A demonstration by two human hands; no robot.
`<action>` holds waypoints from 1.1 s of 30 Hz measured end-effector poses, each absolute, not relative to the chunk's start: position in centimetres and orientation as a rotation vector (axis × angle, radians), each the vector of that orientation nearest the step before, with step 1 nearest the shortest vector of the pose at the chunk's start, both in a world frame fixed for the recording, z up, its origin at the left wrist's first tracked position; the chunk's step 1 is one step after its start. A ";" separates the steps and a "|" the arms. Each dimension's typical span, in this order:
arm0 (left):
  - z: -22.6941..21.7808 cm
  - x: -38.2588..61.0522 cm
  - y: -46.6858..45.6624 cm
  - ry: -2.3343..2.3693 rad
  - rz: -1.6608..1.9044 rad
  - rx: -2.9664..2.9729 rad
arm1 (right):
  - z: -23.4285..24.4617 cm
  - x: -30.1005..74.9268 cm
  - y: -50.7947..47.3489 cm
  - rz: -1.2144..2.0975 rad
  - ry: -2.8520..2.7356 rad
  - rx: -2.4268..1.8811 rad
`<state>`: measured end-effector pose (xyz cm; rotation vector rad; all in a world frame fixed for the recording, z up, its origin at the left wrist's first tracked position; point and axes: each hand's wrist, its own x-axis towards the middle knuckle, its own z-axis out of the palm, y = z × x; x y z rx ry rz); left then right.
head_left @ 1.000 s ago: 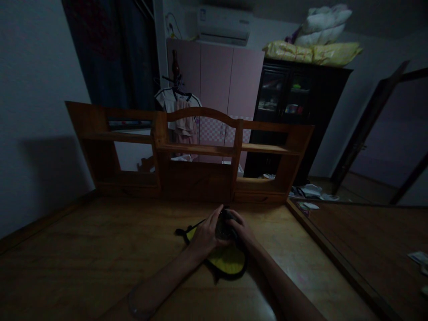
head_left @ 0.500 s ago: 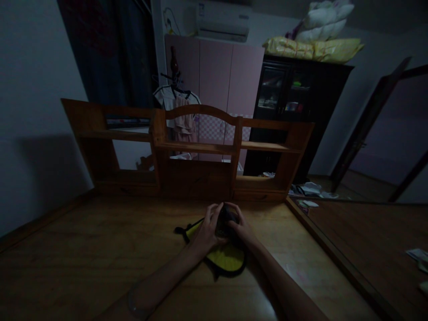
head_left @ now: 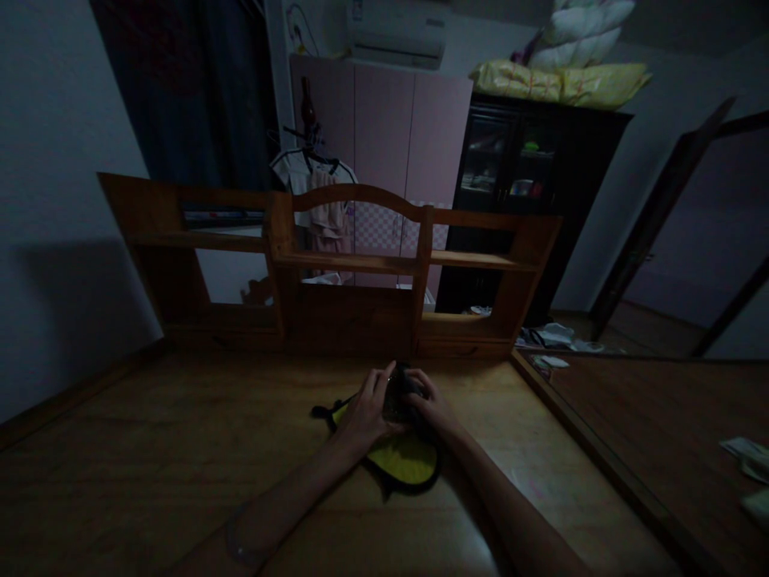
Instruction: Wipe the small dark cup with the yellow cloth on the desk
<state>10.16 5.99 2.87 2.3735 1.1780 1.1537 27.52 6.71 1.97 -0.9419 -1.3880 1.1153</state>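
A small dark object [head_left: 396,399] with a few glinting specks is between my two hands; the dim light hides what kind of thing it is. Along its left side my left hand [head_left: 366,410] curls, fingertips near its top. My right hand [head_left: 431,403] grips its right side, thumb across the front and fingers bent over the top. Under both hands lies a flat yellow cloth piece with black edging [head_left: 404,463], spread on the wooden desktop [head_left: 240,433]. A black tab [head_left: 321,413] sticks out at its left end. My hands cover its middle.
A wooden shelf unit [head_left: 354,260] with small drawers stands along the desktop's far edge. On the right runs a raised wooden rim [head_left: 582,433], with the floor beyond. White papers or cloths [head_left: 748,457] lie on that floor. Pink wardrobe [head_left: 381,128] and dark cabinet [head_left: 541,184] stand behind.
The fingers of my right hand have bent in closer over the top of the dark object. The view has shifted slightly. The yellow cloth piece lies as before.
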 end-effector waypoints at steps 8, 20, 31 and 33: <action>3.3 10.1 5.6 1.265 1.118 2.453 | 2.6 27.7 6.2 1.020 -1.528 -0.909; 3.9 9.9 5.2 1.128 1.173 2.467 | 3.2 27.3 5.3 0.781 -1.674 -0.884; 3.4 10.0 5.5 1.049 1.127 2.464 | 2.3 27.3 5.8 0.681 -1.744 -0.949; 3.3 10.1 5.5 1.053 1.109 2.479 | 2.0 27.2 5.9 0.658 -1.744 -0.990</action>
